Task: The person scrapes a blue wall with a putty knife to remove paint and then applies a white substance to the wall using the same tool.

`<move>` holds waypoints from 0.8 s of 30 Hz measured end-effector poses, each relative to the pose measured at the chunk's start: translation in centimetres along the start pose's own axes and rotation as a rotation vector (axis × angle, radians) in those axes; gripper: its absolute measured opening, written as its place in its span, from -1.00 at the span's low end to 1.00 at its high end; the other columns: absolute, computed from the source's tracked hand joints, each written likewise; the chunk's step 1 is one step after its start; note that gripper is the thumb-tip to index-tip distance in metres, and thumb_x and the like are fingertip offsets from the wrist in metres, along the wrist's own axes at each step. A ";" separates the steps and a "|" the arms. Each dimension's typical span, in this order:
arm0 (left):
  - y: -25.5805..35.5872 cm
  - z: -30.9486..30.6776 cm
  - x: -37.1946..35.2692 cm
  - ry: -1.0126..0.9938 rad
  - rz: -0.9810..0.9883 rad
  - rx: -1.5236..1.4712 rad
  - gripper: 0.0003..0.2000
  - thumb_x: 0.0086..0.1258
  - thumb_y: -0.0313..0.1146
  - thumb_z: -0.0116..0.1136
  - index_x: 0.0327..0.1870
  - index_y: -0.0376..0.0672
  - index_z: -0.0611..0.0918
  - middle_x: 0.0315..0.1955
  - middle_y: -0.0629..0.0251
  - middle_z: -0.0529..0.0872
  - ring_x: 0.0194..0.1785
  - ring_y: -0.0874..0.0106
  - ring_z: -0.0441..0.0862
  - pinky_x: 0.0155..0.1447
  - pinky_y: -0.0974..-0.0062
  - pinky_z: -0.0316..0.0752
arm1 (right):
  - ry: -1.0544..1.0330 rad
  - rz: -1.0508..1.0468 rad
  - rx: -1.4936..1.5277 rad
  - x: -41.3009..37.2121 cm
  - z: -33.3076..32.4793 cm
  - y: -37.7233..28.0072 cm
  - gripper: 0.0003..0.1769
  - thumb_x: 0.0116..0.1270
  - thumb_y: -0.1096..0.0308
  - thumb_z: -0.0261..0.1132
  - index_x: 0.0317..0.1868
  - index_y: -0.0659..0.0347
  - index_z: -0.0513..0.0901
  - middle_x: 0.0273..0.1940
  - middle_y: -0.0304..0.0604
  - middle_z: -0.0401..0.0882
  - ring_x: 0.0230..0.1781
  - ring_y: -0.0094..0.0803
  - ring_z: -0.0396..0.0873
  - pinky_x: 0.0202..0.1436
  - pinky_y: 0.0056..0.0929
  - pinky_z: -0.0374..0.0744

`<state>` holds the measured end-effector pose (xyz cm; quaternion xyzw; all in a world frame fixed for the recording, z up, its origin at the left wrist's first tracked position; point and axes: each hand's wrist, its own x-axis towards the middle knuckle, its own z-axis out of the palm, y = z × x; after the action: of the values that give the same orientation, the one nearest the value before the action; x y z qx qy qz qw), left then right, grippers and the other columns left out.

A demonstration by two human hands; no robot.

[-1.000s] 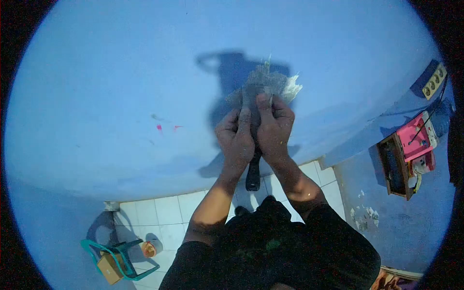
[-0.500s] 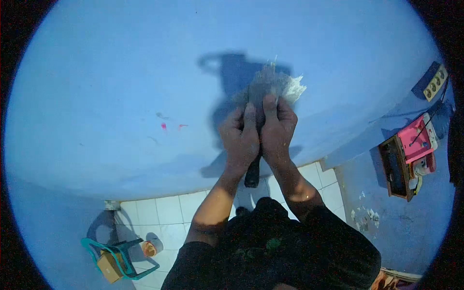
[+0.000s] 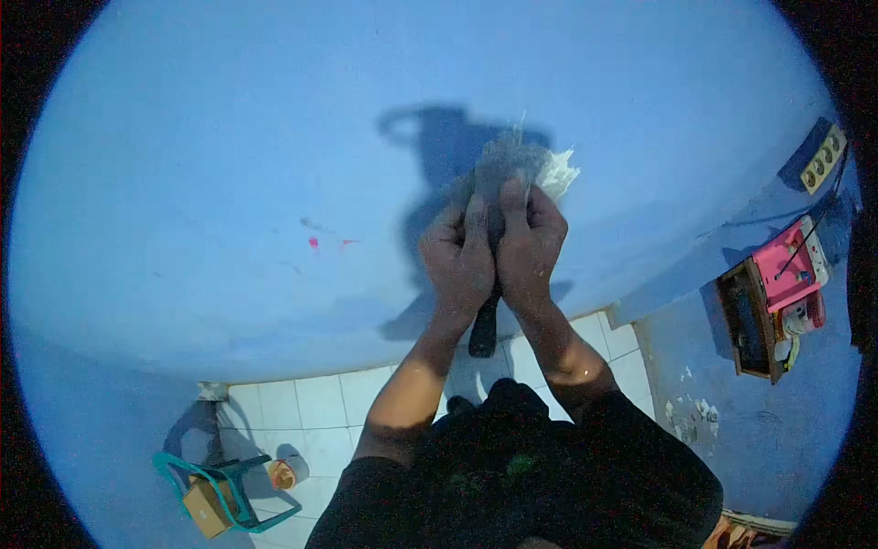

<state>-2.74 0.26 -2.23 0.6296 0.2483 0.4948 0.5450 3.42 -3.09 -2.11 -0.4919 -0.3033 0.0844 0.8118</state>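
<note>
Your left hand [image 3: 460, 270] and right hand [image 3: 530, 261] sit side by side, thumbs [image 3: 515, 206] extended, fingers [image 3: 441, 226] curled. Forearms [image 3: 413, 380] angle inward.

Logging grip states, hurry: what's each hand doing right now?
Left hand: closed, holding the black-handled scraper.
Right hand: closed, holding the same scraper.
</note>
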 end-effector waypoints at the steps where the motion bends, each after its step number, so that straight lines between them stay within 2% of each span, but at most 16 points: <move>1: -0.8 0.1 0.1 0.003 0.009 -0.038 -0.79 0.34 -0.36 -0.06 -0.31 -0.32 0.58 -0.51 0.40 0.56 -0.45 0.63 0.41 -0.38 0.62 0.36 | 0.007 0.016 -0.066 -0.1 -0.1 0.0 -0.72 0.32 0.25 0.10 -0.30 0.34 0.56 -0.52 -0.35 0.49 -0.56 -0.70 0.35 -0.53 -0.67 0.34; 3: -0.7 0.2 0.4 0.005 0.024 -0.073 -0.79 0.35 -0.36 -0.06 -0.27 -0.31 0.58 -0.48 0.40 0.57 -0.42 0.63 0.42 -0.34 0.62 0.37 | 0.015 0.029 -0.126 0.2 0.2 -0.5 -0.72 0.32 0.25 0.10 -0.31 0.33 0.56 -0.54 -0.36 0.49 -0.57 -0.71 0.34 -0.54 -0.68 0.33; 6: 0.8 0.4 0.5 -0.033 0.008 -0.127 -0.79 0.35 -0.36 -0.07 -0.22 -0.31 0.58 -0.45 0.38 0.58 -0.39 0.63 0.42 -0.30 0.64 0.37 | -0.006 0.073 0.021 0.3 0.4 -1.5 -0.71 0.32 0.24 0.09 -0.34 0.34 0.56 -0.55 -0.35 0.48 -0.58 -0.71 0.34 -0.56 -0.68 0.32; 8: 1.0 0.7 0.4 0.075 0.079 -0.186 -0.76 0.30 -0.32 0.00 -0.38 -0.37 0.56 -0.62 0.27 0.56 -0.51 0.65 0.39 -0.44 0.58 0.35 | 0.020 0.011 -0.090 -0.1 0.1 -0.5 -0.71 0.32 0.24 0.10 -0.36 0.34 0.55 -0.56 -0.36 0.47 -0.57 -0.71 0.32 -0.56 -0.68 0.32; 9: 1.1 0.8 0.6 0.075 0.079 -0.189 -0.76 0.30 -0.32 0.00 -0.38 -0.37 0.56 -0.62 0.27 0.56 -0.51 0.65 0.39 -0.44 0.58 0.35 | 0.019 0.008 -0.092 0.2 0.1 -0.9 -0.71 0.32 0.24 0.10 -0.36 0.34 0.55 -0.56 -0.36 0.47 -0.57 -0.71 0.32 -0.56 -0.68 0.32; 11: 1.3 0.6 1.3 0.072 0.177 0.065 -0.76 0.30 -0.31 0.00 -0.38 -0.36 0.57 -0.65 0.27 0.55 -0.52 0.66 0.38 -0.46 0.59 0.33 | 0.027 -0.019 -0.180 1.0 0.6 -2.1 -0.71 0.31 0.24 0.11 -0.39 0.33 0.55 -0.57 -0.38 0.44 -0.57 -0.71 0.31 -0.56 -0.67 0.31; 12: 1.4 0.5 1.5 0.073 0.173 0.062 -0.76 0.30 -0.31 0.00 -0.38 -0.36 0.57 -0.65 0.27 0.55 -0.52 0.66 0.38 -0.46 0.59 0.33 | 0.026 -0.018 -0.185 1.3 0.6 -2.3 -0.71 0.31 0.24 0.11 -0.39 0.33 0.55 -0.57 -0.38 0.44 -0.57 -0.71 0.31 -0.56 -0.67 0.31; 14: 1.8 0.3 1.4 -0.053 -0.008 -0.012 -0.76 0.33 -0.31 -0.04 -0.24 -0.31 0.58 -0.49 0.37 0.58 -0.42 0.65 0.41 -0.35 0.64 0.35 | 0.033 0.025 -0.127 1.3 0.6 -2.6 -0.70 0.30 0.27 0.12 -0.48 0.35 0.51 -0.60 -0.37 0.41 -0.53 -0.70 0.29 -0.51 -0.62 0.32; 17: -1.0 0.4 0.5 0.021 0.067 -0.090 -0.76 0.33 -0.30 -0.03 -0.27 -0.33 0.58 -0.52 0.38 0.57 -0.46 0.65 0.40 -0.40 0.63 0.33 | 0.031 0.009 -0.121 0.1 0.1 -0.3 -0.66 0.32 0.20 0.09 -0.42 0.35 0.55 -0.56 -0.37 0.44 -0.56 -0.69 0.31 -0.54 -0.64 0.33; 18: -0.2 0.3 0.8 0.015 0.074 -0.087 -0.76 0.33 -0.30 -0.03 -0.27 -0.33 0.58 -0.52 0.38 0.57 -0.46 0.65 0.40 -0.40 0.63 0.33 | 0.025 -0.038 -0.125 0.5 0.0 0.1 -0.70 0.29 0.27 0.12 -0.50 0.35 0.49 -0.64 -0.36 0.38 -0.57 -0.69 0.24 -0.55 -0.60 0.29; 20: 2.0 0.2 1.6 -0.020 0.035 0.076 -0.77 0.33 -0.32 -0.03 -0.28 -0.33 0.58 -0.54 0.39 0.56 -0.47 0.66 0.38 -0.41 0.63 0.31 | 0.043 -0.053 -0.122 1.6 1.0 -2.4 -0.70 0.29 0.28 0.13 -0.51 0.34 0.50 -0.65 -0.36 0.37 -0.57 -0.69 0.24 -0.56 -0.58 0.28; 22: 1.2 0.2 1.3 -0.007 0.048 0.053 -0.78 0.33 -0.33 -0.04 -0.29 -0.32 0.58 -0.54 0.39 0.56 -0.47 0.67 0.38 -0.41 0.64 0.31 | 0.050 -0.045 -0.132 1.1 0.9 -3.1 -0.71 0.29 0.29 0.13 -0.51 0.33 0.50 -0.65 -0.36 0.37 -0.57 -0.69 0.24 -0.57 -0.57 0.28; 24: 0.1 0.3 0.9 0.006 0.089 0.027 -0.78 0.34 -0.33 -0.04 -0.30 -0.32 0.58 -0.54 0.40 0.56 -0.46 0.67 0.37 -0.41 0.64 0.31 | 0.000 0.015 -0.354 0.2 0.2 -2.1 -0.69 0.31 0.23 0.10 -0.43 0.33 0.54 -0.56 -0.35 0.44 -0.54 -0.67 0.30 -0.53 -0.61 0.32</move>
<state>-2.18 0.87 -1.75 0.6458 0.2287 0.5171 0.5131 3.08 -3.91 -0.14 -0.6293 -0.3099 0.0357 0.7118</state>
